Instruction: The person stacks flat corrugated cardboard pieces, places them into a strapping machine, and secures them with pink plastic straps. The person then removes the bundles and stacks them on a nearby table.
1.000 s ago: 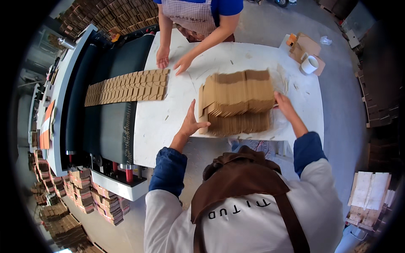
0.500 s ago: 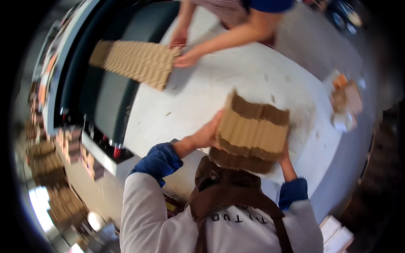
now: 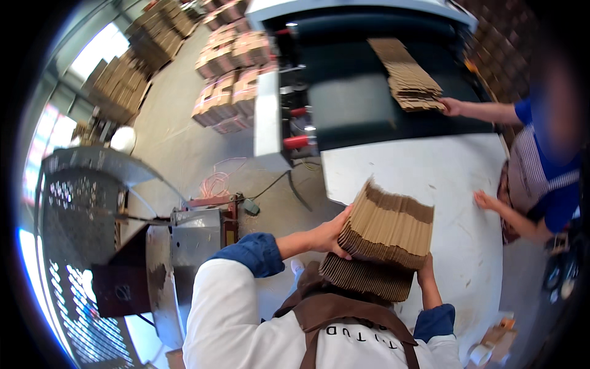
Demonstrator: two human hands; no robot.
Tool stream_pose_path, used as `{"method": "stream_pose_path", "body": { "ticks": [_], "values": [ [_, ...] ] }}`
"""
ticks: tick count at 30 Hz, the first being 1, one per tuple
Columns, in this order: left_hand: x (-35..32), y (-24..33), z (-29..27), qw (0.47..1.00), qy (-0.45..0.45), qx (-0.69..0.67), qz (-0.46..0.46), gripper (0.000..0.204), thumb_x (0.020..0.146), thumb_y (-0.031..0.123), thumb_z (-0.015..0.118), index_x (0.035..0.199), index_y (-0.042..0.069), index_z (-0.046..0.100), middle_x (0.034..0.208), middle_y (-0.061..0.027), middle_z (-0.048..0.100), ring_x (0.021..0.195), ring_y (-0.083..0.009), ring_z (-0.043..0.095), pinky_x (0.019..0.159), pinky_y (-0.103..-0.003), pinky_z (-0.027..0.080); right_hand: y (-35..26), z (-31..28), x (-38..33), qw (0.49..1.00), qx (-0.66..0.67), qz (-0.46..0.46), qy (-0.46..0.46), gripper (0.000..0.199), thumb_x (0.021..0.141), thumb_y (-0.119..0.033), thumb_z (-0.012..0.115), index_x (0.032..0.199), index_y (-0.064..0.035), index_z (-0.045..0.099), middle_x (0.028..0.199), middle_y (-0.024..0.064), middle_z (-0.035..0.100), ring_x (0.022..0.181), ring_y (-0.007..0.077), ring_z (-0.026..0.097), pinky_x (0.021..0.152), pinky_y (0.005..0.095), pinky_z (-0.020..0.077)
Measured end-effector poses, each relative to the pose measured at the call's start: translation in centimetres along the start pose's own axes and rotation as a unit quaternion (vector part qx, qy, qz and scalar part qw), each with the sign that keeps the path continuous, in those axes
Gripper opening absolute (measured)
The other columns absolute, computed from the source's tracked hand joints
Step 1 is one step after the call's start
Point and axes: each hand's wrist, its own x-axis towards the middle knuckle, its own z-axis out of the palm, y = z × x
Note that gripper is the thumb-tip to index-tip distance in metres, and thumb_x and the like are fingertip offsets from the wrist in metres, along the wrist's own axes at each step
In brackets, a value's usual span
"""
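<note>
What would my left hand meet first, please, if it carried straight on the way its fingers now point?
Your left hand already presses the side of the stack of flat cardboard sheets, fingers pointing into it, so the stack comes first. Beyond it lies the white table, though depth is hard to judge.

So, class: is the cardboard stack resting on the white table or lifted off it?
Lifted. The cardboard stack is clamped between the left hand and right hand, tilted above the white table.
</note>
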Motion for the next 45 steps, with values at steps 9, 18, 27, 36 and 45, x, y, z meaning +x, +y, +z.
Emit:
{"method": "stream_pose_path", "body": {
  "ticks": [9, 18, 27, 36, 45],
  "values": [
    [-28.9, -9.1, -11.6, 0.949, 0.248, -0.169, -0.098, 0.112, 0.067, 0.024, 0.084, 0.146, 0.000, 0.008, 0.146, -0.0173, 0.033, 0.136, -0.0242, 0.030, 0.112, -0.034, 0.025, -9.4, 33.7, 9.2, 0.897, -0.202, -0.108, -0.379, 0.041, 0.093, -0.025, 0.053, 0.124, 0.0015, 0.053, 0.112, 0.0125, 0.064, 0.100, 0.0206, 0.058, 0.084, 0.0337, 0.0483],
    [-48.6, -13.0, -11.0, 0.775, 0.413, -0.432, -0.208, 0.083, 0.079, 0.023, 0.077, 0.144, 0.002, 0.030, 0.142, -0.0114, 0.042, 0.130, -0.0232, 0.041, 0.108, -0.038, 0.033, -13.5, 64.3, 7.7, 0.712, -0.403, -0.041, -0.574, 0.080, 0.093, -0.067, 0.021, 0.120, -0.0022, 0.060, 0.100, 0.0159, 0.064, 0.072, 0.0244, 0.061, 0.054, 0.0372, 0.0491],
    [-59.3, -14.3, -4.5, 0.538, 0.536, -0.580, -0.295, 0.072, 0.083, 0.028, 0.073, 0.139, 0.001, 0.037, 0.132, -0.0129, 0.052, 0.117, -0.0229, 0.054, 0.096, -0.039, 0.046, -10.1, 83.6, -0.3, 0.526, -0.446, -0.002, -0.724, 0.083, 0.093, -0.067, 0.021, 0.119, 0.0037, 0.057, 0.096, 0.0176, 0.065, 0.074, 0.0320, 0.067, 0.061, 0.0444, 0.0578],
    [-62.2, -19.2, 1.3, 0.404, 0.651, -0.587, -0.261, 0.057, 0.086, 0.037, 0.068, 0.128, 0.002, 0.051, 0.120, -0.0097, 0.061, 0.103, -0.0225, 0.061, 0.085, -0.040, 0.053, -4.2, 90.8, -6.2, 0.439, -0.505, -0.012, -0.743, 0.062, 0.097, -0.052, 0.026, 0.116, -0.0043, 0.060, 0.092, 0.0185, 0.067, 0.073, 0.0358, 0.068, 0.061, 0.0446, 0.0567],
    [-64.4, -33.5, 5.9, 0.398, 0.488, -0.684, -0.369, 0.061, 0.085, 0.046, 0.067, 0.127, 0.004, 0.054, 0.120, -0.0072, 0.061, 0.101, -0.0214, 0.061, 0.085, -0.039, 0.052, -7.0, 90.7, -5.9, 0.481, -0.452, 0.117, -0.742, 0.037, 0.097, -0.033, 0.043, 0.122, -0.0116, 0.059, 0.110, 0.0083, 0.062, 0.086, 0.0213, 0.065, 0.065, 0.0423, 0.0556]
  ]
}}
